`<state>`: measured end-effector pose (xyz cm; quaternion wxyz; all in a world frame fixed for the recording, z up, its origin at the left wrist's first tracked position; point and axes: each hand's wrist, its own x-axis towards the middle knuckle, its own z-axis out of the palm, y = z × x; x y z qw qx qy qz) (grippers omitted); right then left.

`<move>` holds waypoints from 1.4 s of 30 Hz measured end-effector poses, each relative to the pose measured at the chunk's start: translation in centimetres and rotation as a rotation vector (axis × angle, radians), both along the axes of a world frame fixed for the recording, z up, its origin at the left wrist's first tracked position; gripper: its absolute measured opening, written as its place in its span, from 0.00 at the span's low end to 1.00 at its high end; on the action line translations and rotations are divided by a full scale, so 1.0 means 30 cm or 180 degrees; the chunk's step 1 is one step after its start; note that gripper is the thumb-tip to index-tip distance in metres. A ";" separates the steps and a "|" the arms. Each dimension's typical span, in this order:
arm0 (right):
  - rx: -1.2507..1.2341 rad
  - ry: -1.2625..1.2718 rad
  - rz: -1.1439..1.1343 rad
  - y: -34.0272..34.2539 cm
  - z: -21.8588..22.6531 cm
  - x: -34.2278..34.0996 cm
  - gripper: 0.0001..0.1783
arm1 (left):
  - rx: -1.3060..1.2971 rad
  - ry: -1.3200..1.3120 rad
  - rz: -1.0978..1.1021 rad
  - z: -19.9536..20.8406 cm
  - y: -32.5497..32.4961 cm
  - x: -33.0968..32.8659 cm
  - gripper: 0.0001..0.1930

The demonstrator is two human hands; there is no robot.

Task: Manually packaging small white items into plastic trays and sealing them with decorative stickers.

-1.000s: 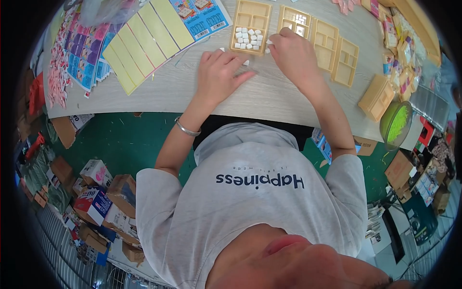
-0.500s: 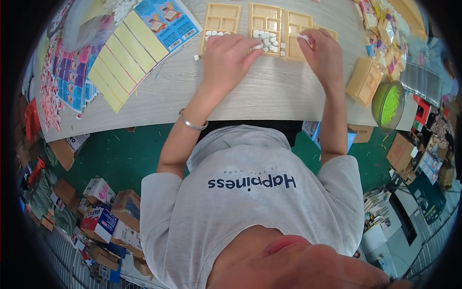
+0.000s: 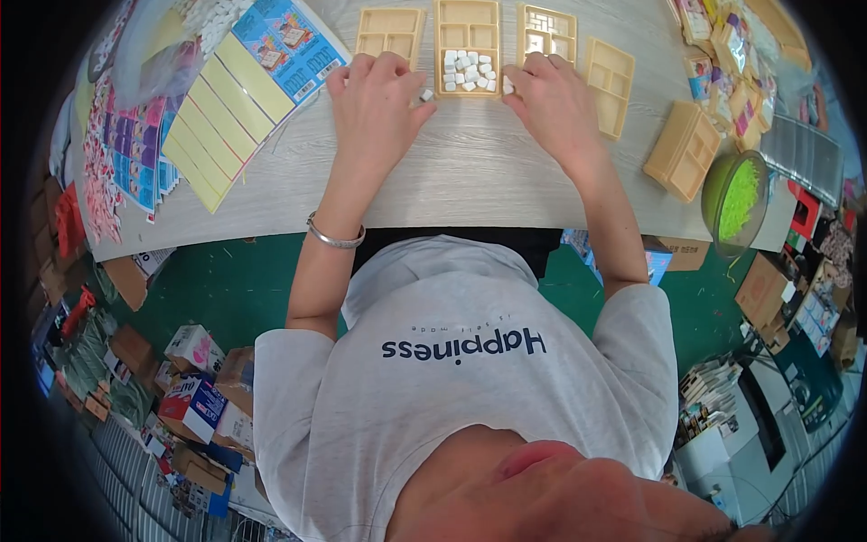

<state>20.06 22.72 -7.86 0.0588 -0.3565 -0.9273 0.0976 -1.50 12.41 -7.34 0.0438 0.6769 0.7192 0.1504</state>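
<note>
While white cubes (image 3: 468,70) are contained loosely in the large near compartment of the middle tray (image 3: 467,34), a hand is placed on either side of it, well in from the near edge of the table (image 3: 452,172). The near part of the left tray (image 3: 390,20) is covered by the left hand (image 3: 372,104); its fingers are curled, and whether the loose cube (image 3: 427,94) by its thumb is gripped cannot be told. The near part of the third tray (image 3: 547,25) is covered by the right hand (image 3: 555,104), bent narrow; whether another cube (image 3: 508,88) at its thumb is held cannot be told. A fourth tray (image 3: 610,86) is laid just beside that hand. Toward the table's near right corner, a stack of trays (image 3: 684,149) is set beside a bowl (image 3: 713,205), in which bright green pieces (image 3: 740,200) are contained.
</note>
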 end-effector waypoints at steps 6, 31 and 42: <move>0.0248 0.0110 0.0066 -0.011 -0.040 -0.013 0.08 | 0.0227 -0.0166 -0.0120 -0.069 -0.008 -0.002 0.08; 0.0364 0.1083 -0.0355 0.037 -0.043 0.157 0.09 | 0.1026 -0.0486 -0.0096 -0.123 0.145 0.044 0.06; 0.0412 0.1124 0.0255 0.044 -0.091 -0.088 0.07 | 0.0452 0.0335 -0.0489 -0.122 0.080 0.081 0.26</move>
